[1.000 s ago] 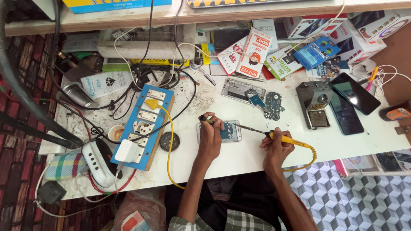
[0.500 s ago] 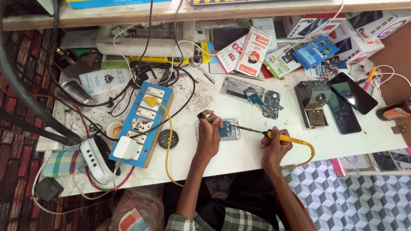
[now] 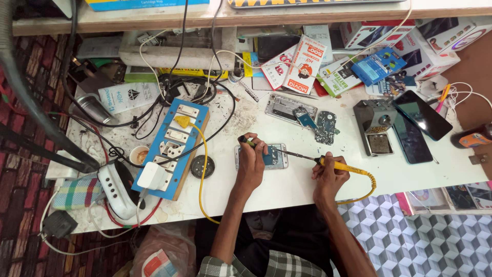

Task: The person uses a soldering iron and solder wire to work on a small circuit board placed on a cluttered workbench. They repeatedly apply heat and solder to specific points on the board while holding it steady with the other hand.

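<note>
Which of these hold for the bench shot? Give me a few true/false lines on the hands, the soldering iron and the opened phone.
1. The right hand holds a yellow-handled soldering iron. True.
2. The iron's tip points away from the opened phone. False: it reaches toward the phone.
3. The left hand rests on the opened phone and holds a small tool. True.
4. The blue switch board lies right of the phone. False: it lies to its left.
5. Two dark phones lie face up at the table's right end. True.
</note>
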